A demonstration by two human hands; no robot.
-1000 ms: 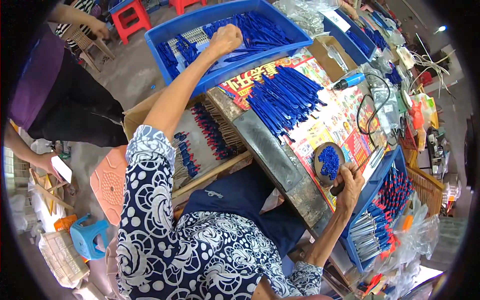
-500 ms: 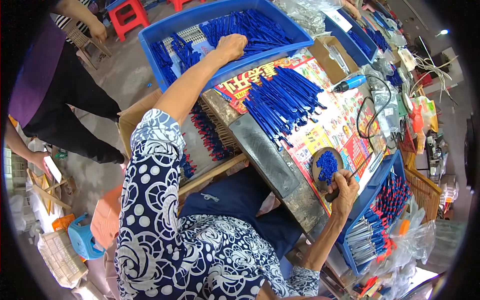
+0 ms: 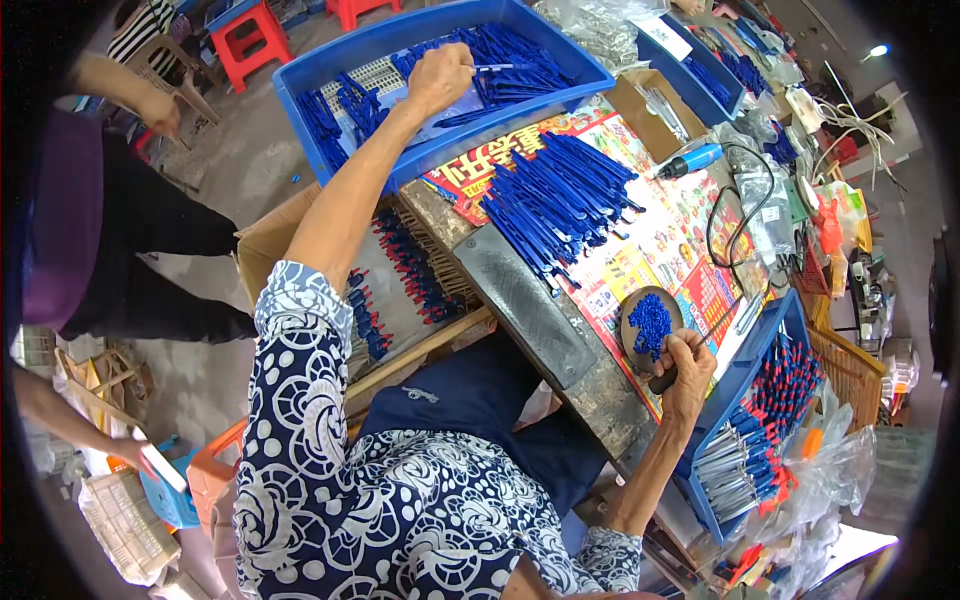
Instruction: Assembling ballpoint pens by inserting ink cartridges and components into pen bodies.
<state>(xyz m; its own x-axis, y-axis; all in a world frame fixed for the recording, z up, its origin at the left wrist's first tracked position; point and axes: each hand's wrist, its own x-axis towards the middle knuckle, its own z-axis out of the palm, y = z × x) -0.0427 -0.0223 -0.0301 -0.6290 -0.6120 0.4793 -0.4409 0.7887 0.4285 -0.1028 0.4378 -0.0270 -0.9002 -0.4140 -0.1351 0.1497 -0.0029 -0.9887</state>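
My left hand (image 3: 441, 80) is closed over the large blue tray (image 3: 300, 120), with a thin blue stick (image 3: 500, 67) jutting from its fingers to the right. Many similar blue sticks (image 3: 530, 50) lie loosely heaped in the tray. On the table, a row of slim blue sticks (image 3: 560, 200) is fanned out side by side. My right hand (image 3: 690, 368) is pinched at the right edge of a round brown dish (image 3: 632, 345). Small blue pieces (image 3: 652, 322) are piled in this dish. What the right fingertips hold is too small to make out.
A blue-handled corded tool (image 3: 692, 161) rests behind the row. At right, a blue bin (image 3: 706, 500) holds red, blue and silver sticks. A cardboard box (image 3: 655, 115) stands beside the tray. Below the table edge are red-tipped pieces (image 3: 400, 262). A person (image 3: 90, 230) stands at left.
My left hand has risen from the heap and moved slightly left, a stick now showing in its fingers. My right hand stays at the dish. The person at left has shifted.
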